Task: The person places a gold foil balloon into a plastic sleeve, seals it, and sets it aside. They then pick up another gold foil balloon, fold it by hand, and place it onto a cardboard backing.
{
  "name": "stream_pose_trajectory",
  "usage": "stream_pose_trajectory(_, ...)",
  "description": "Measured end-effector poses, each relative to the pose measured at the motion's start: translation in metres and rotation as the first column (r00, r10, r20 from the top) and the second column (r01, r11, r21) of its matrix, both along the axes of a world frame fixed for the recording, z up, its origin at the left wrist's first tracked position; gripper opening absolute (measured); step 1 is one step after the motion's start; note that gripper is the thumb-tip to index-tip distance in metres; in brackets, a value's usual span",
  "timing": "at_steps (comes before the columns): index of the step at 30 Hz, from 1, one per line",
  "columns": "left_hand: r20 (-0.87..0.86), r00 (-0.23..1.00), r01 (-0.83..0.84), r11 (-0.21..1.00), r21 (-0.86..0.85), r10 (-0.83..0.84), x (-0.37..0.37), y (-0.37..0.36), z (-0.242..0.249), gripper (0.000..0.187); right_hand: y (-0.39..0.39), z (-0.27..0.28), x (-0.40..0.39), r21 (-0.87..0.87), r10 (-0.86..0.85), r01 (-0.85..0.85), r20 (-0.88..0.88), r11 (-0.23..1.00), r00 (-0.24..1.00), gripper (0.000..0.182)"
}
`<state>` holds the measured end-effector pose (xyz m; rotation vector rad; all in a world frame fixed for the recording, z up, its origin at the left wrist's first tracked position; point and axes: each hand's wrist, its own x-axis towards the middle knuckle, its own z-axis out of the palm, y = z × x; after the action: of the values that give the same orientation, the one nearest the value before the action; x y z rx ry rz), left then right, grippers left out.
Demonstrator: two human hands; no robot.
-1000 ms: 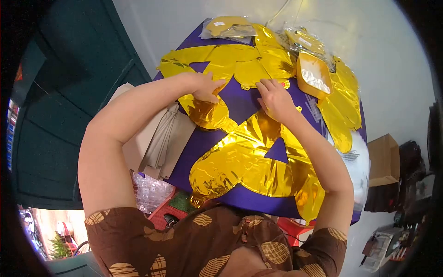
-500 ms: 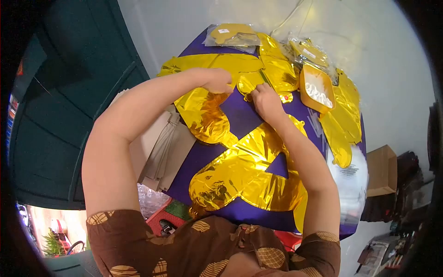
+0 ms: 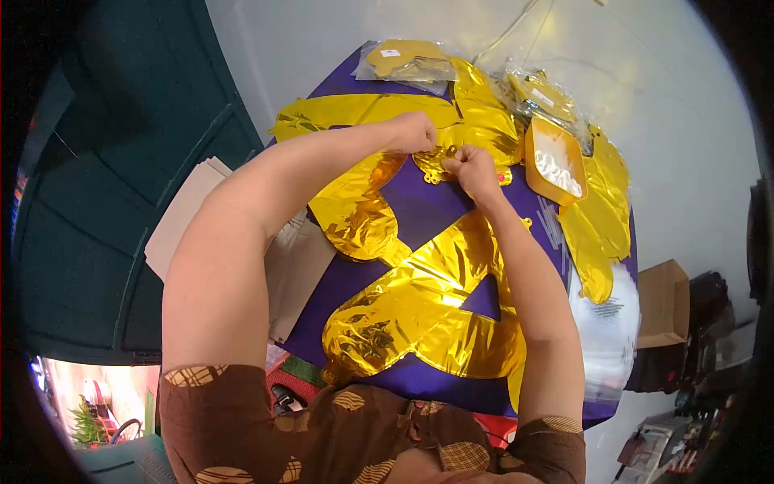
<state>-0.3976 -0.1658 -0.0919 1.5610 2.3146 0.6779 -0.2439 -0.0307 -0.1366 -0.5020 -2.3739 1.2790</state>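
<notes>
Both hands, the left hand (image 3: 413,131) and right hand (image 3: 468,165), pinch the thin, crinkly gold foil balloon (image 3: 451,153) at its edge tab, probably light and easily torn.

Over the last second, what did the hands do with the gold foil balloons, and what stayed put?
Both hands moved away from the body and closed together: the left hand and right hand, spread flat a second ago, now pinch the edge of a gold foil balloon, fists almost touching. The big foil letter balloon, the orange tray and the purple table cover lie as before.
</notes>
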Motion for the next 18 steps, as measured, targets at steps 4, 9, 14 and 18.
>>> stream_pose_trajectory(4,0.168,0.979,-0.111,0.994,-0.020,0.113,0.008,0.007,0.003,0.012,-0.004,0.018,0.008,-0.138,0.031,-0.034,-0.027,0.990,0.999,0.028)
stream_pose_trajectory(9,0.277,0.944,-0.193,0.981,0.030,0.178,0.014,0.013,0.000,0.009,0.004,0.009,0.005,-0.160,-0.032,0.016,-0.103,0.987,0.994,0.028)
stream_pose_trajectory(14,0.280,0.946,-0.190,0.980,0.062,0.166,0.017,0.010,0.002,0.009,0.000,0.004,0.002,-0.207,-0.112,0.062,-0.242,0.976,0.964,0.013)
stream_pose_trajectory(18,0.238,0.943,-0.218,0.972,-0.082,0.232,0.011,0.016,0.006,0.014,0.000,0.007,0.008,-0.228,-0.120,0.064,-0.243,0.971,0.963,0.015)
